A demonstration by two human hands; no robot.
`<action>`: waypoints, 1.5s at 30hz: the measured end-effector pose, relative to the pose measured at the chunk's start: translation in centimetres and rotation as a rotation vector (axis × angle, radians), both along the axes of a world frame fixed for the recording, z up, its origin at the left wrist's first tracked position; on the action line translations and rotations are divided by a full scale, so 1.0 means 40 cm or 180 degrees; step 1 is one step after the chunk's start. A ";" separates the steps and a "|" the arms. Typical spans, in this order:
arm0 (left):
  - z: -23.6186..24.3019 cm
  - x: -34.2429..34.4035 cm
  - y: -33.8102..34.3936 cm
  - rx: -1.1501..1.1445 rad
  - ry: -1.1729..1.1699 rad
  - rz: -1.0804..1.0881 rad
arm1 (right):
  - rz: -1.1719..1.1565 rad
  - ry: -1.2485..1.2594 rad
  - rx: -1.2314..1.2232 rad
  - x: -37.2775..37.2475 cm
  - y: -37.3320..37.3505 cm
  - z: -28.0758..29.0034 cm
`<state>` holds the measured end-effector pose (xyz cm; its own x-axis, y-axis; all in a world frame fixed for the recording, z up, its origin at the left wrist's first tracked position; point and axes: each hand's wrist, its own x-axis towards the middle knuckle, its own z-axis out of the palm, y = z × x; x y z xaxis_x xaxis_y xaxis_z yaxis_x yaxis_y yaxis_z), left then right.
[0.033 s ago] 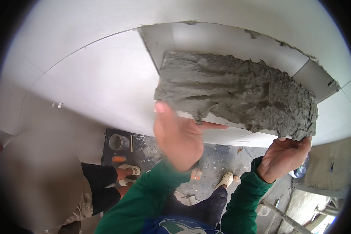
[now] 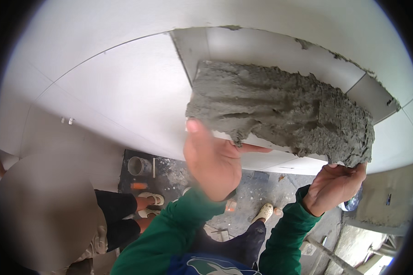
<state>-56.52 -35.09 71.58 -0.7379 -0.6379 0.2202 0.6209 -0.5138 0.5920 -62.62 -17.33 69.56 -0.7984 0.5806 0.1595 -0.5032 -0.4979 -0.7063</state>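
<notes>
Grip barely changes: the left hand clasps one corner with thumb and fingers splayed, the right hand pinches the lower edge, and the mortar-coated tile remains hand-held before the wall recess.

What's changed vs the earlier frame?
Very little: left hand and the left end of the mortar-coated tile sit slightly further right in the picture. The wall recess shifts too, so possibly just camera motion. Nothing grabbed or let go; right hand and both grips unchanged.
</notes>
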 end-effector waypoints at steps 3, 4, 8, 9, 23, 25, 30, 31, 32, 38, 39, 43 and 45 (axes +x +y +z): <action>-0.037 0.005 -0.017 -0.0192 -0.0070 -0.0062 | -0.0083 -0.0022 0.0283 0.010 0.000 -0.011; -0.021 0.002 -0.012 -0.0194 -0.0087 -0.0093 | -0.0066 0.0004 0.0172 0.006 -0.016 0.013; 0.000 -0.004 -0.015 0.0226 0.0129 -0.0461 | -0.0067 -0.0067 0.0243 -0.011 -0.026 0.032; 0.004 -0.006 -0.014 0.0312 0.0200 -0.0548 | -0.0252 -0.0186 0.0286 -0.011 -0.027 0.032; 0.032 0.015 -0.014 -0.0028 0.0035 -0.0746 | -0.0398 -0.0263 0.0107 -0.025 -0.021 0.049; 0.034 0.018 -0.019 0.0014 0.0029 -0.0851 | -0.0309 -0.0240 0.0081 -0.026 0.001 0.034; 0.039 0.013 -0.025 -0.0178 0.0052 -0.0860 | -0.0237 -0.0229 0.0051 -0.027 0.004 0.036; 0.039 0.012 -0.026 -0.0198 0.0083 -0.0854 | -0.0272 -0.0228 0.0075 -0.026 0.000 0.039; 0.038 0.010 -0.026 -0.0218 0.0113 -0.0846 | -0.0253 -0.0226 0.0029 -0.027 0.000 0.040; 0.011 0.001 -0.016 0.0363 0.0217 -0.0652 | -0.0296 -0.0306 -0.0053 -0.029 0.005 0.038; -0.007 0.002 -0.009 0.0363 0.0213 -0.0624 | -0.0304 -0.0315 -0.0056 -0.027 -0.001 0.041; 0.038 0.013 -0.010 0.0321 -0.0002 -0.0446 | -0.0265 -0.0338 0.0024 -0.014 -0.011 0.040; 0.008 0.012 -0.020 0.0274 0.0124 -0.0506 | -0.0322 -0.0403 0.0065 -0.004 -0.027 0.044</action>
